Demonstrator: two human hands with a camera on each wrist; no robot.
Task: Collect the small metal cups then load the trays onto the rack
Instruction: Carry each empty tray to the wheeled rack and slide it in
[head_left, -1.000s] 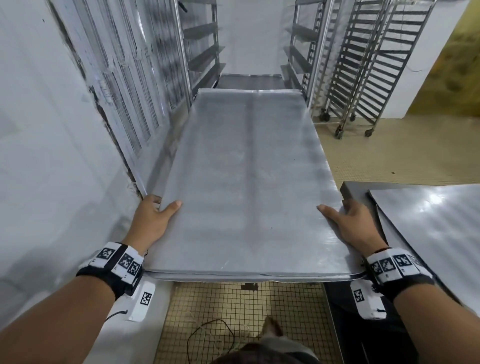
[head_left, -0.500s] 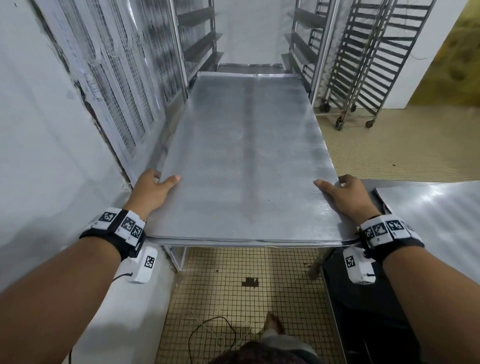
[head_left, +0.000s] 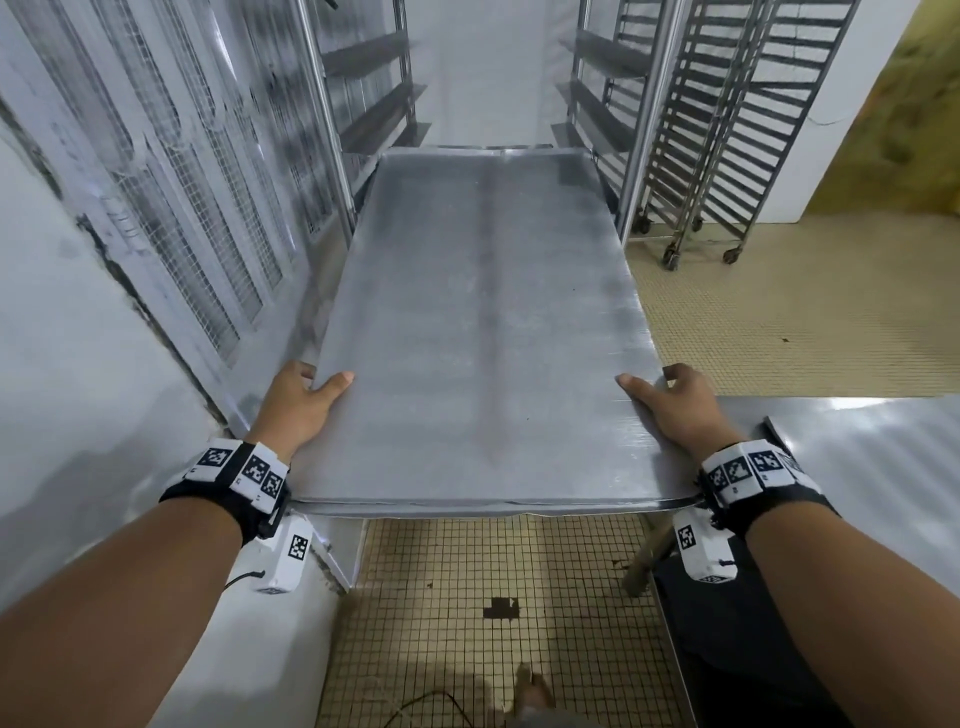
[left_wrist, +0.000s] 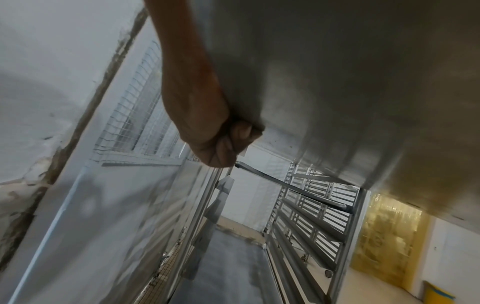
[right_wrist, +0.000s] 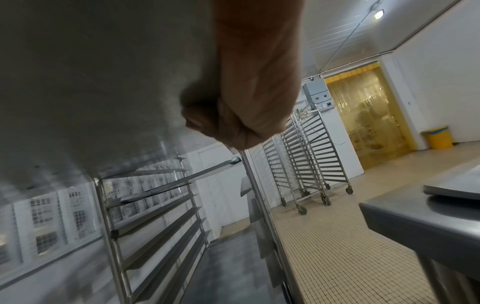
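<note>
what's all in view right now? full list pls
tray: 1, grey metal, held level at both long edges, far end at the rack
rack: 1, steel, straight ahead, side ledges open
wheeled racks: at least 2, steel, right of it on the tiled floor
table: 1, steel, at right, another flat tray on it
strip curtain: yellow, far doorway
bin: 1, yellow, beside doorway
left hand: grips tray's left edge
right hand: grips tray's right edge
</note>
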